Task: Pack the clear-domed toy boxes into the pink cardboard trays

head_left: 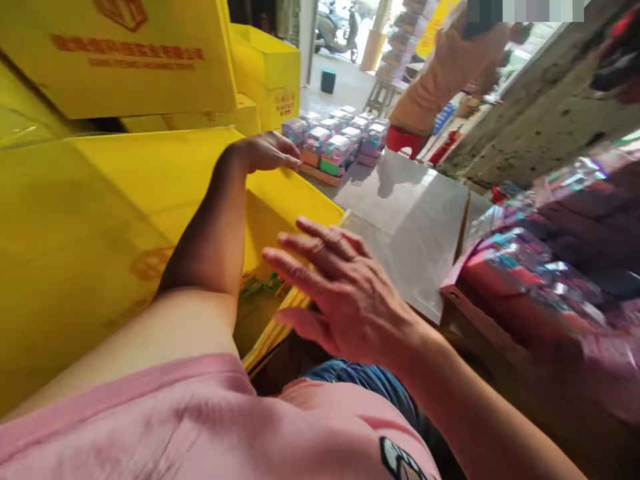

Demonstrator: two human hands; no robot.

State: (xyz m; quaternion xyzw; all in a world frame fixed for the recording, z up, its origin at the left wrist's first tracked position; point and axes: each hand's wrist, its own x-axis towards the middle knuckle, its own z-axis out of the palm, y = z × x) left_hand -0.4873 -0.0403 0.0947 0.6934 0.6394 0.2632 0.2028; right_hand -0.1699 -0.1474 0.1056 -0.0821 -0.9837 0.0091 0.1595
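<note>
A large yellow box (295, 193) with open top stands in front of me, a small green thing (263, 285) showing inside it. My left arm reaches across the box. My left hand (263, 152) is at its far rim, fingers stretched out and thumb a little apart; whether it touches the rim I cannot tell. Over the near right edge of the box is my right hand (345, 293), fingers spread and nothing in it. Slight blur softens both hands.
Yellow cartons (145, 60) with red print are stacked at the left. Several clear-lidded colourful packs (337, 147) sit beyond the grey tabletop (400, 220). More shiny packs (530, 267) fill a pink box at the right. Another person's arm (430, 87) extends in at the back.
</note>
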